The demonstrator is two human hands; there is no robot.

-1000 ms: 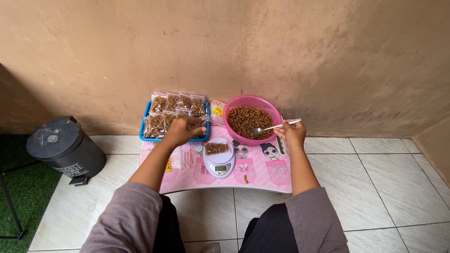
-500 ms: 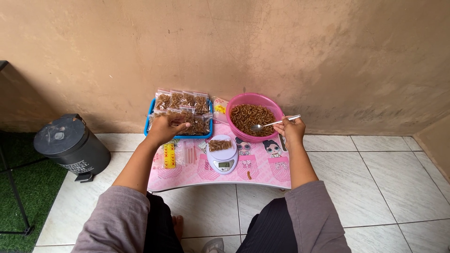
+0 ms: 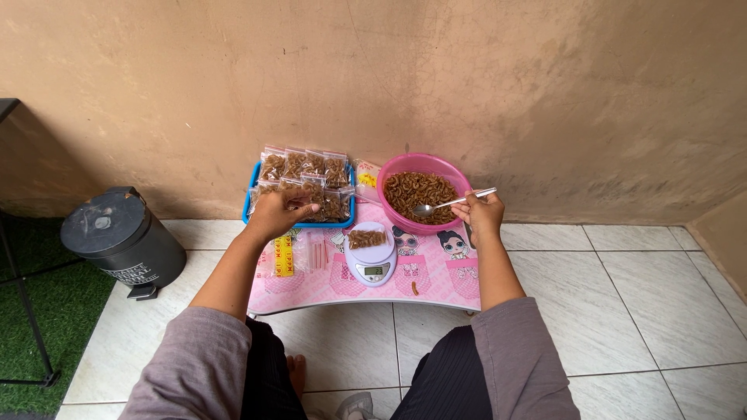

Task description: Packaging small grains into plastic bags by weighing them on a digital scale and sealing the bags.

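My left hand (image 3: 276, 212) rests on a clear packet of brown snack (image 3: 298, 189) at the front of a blue tray (image 3: 250, 194) filled with several such packets. My right hand (image 3: 481, 214) grips a metal spoon (image 3: 447, 204), its bowl lying in a pink bowl (image 3: 389, 175) of brown curled snacks. Between my hands, a small white kitchen scale (image 3: 372, 260) carries a little heap of the snack on its pan. Everything sits on a low pink table (image 3: 436, 276) with cartoon doll prints.
A dark pedal bin (image 3: 124, 241) stands on the white tiles at the left, beside green artificial turf (image 3: 23, 311). A tan wall rises right behind the table. Empty plastic bags and a yellow-labelled pack (image 3: 284, 255) lie on the table's left part.
My left hand has moved slightly on the tray and now presses a front packet. The right hand still holds the spoon in the bowl. My head view has shifted a little.
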